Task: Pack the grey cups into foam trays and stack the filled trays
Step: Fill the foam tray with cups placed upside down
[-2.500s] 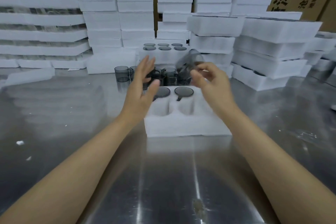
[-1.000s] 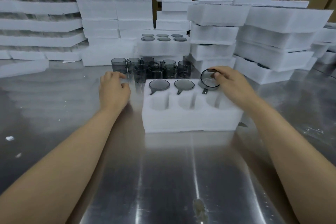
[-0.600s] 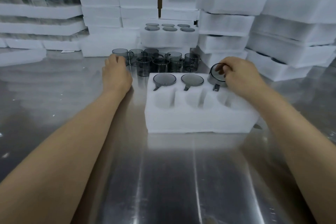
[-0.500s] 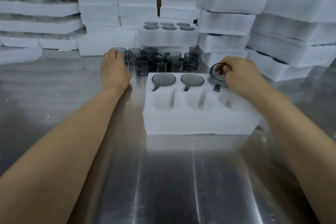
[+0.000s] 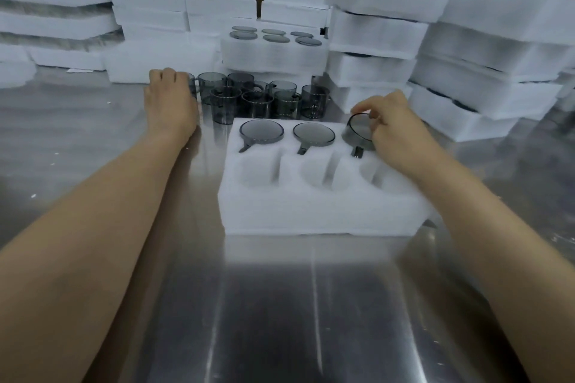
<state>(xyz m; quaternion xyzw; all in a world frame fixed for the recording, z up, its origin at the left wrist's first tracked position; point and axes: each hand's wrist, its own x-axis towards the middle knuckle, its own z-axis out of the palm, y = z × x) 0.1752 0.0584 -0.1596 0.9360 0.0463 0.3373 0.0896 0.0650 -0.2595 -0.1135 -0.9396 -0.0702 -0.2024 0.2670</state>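
The right hand point(image 5: 395, 127) is pinching the tilted cup point(image 5: 357, 132) by its rim over the foam tray's point(image 5: 311, 214) far right pocket, where levelling it and lining its handle with the slot should seat it, while the left hand point(image 5: 169, 106) is curling round a loose cup point(image 5: 191, 87) far left.

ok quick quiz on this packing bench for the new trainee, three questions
1. True or false: the front row of the foam tray is full.
2. Which hand holds the tilted cup at its back right pocket? A left B right
3. How many cups sit in the filled tray behind the loose cups?
Key: 1 false, three pockets are empty. 2 B, the right hand; the left hand grips a loose cup. 3 six.
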